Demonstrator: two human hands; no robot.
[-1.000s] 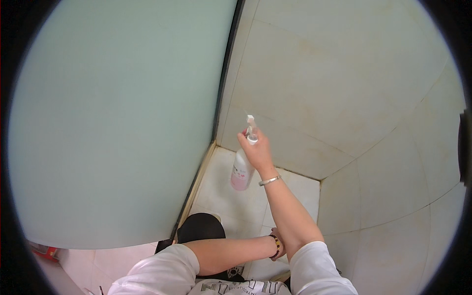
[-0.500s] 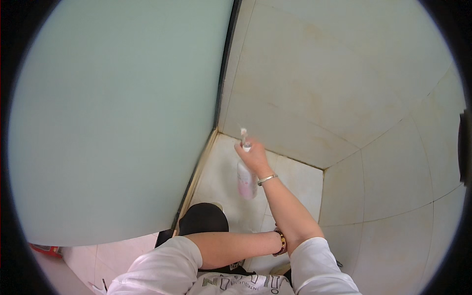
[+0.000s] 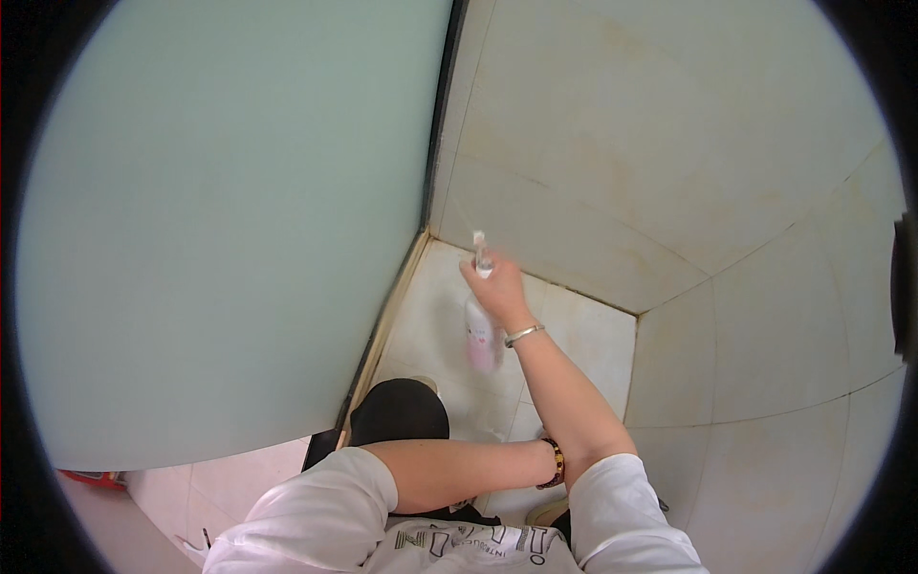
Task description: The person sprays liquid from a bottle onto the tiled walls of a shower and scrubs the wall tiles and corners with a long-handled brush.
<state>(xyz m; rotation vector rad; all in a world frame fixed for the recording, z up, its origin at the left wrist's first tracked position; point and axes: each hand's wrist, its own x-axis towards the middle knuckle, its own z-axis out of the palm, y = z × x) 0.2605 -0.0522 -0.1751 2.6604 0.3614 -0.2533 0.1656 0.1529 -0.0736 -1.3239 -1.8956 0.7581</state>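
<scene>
Head view: spray bottle [image 3: 481,346] hangs right of the glass panel [image 3: 229,230]

A wet neck could let the bottle slip from your grip; spray hitting the tiled wall [image 3: 612,153] squarely, also right of the panel, might splash back at you. Your right hand [image 3: 498,289] is wrapped round the bottle's neck, just below its nozzle [image 3: 479,236]. Your left hand is hidden behind the right arm [image 3: 574,397]; how wide it stands, I cannot tell.

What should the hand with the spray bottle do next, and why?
Maybe the right hand should turn the bottle a little to the right. Its nozzle seems to point toward the left part of the wall, but yellowish stains show farther right.
</scene>
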